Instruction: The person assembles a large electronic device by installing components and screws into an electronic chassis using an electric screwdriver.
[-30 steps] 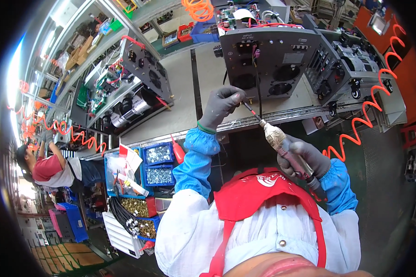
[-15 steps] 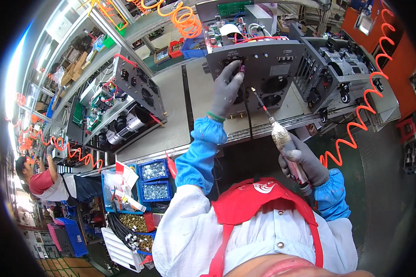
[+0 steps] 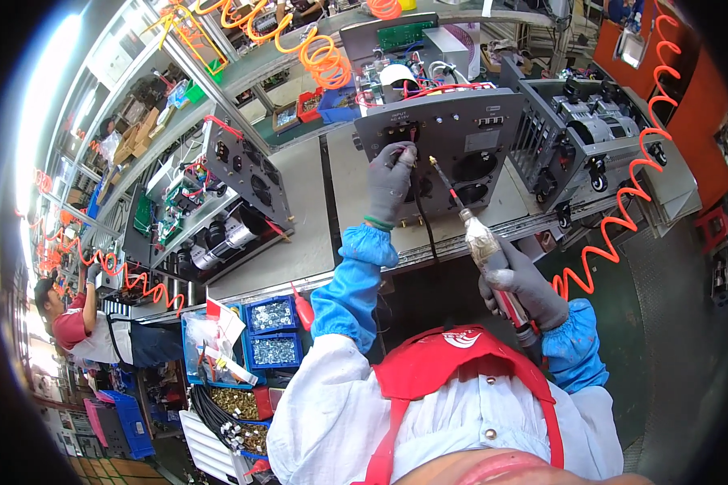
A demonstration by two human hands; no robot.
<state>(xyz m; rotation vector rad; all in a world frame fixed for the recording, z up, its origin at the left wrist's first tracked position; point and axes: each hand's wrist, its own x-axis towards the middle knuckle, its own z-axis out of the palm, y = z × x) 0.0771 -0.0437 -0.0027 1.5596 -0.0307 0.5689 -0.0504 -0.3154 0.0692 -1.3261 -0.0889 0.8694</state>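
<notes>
My left hand (image 3: pixel 390 184), in a grey glove, is closed in a pinch in front of the upright dark grey panel (image 3: pixel 453 129) of a machine cabinet. Its fingers hold a black cable (image 3: pixel 426 228) near the upper end, with a bit of pink-red showing; the cable hangs down past the bench edge. My right hand (image 3: pixel 530 283), also gloved, is wrapped round a power screwdriver (image 3: pixel 485 246) with a taped body. A small brass-coloured piece (image 3: pixel 433 160) sits at the tip of its bit, apart from the panel and beside the round fan openings (image 3: pixel 473 167).
A second open cabinet (image 3: pixel 226 202) stands left on the bench, and a wheeled unit (image 3: pixel 594 129) stands right. Blue bins (image 3: pixel 273 351) of small hardware sit at lower left. An orange coiled hose (image 3: pixel 615 250) runs along the right. Another person (image 3: pixel 109 327) works at far left.
My left hand has moved down from the panel's upper sockets, with the cable in its fingers. The screwdriver has shifted slightly left, its tip still off the panel.
</notes>
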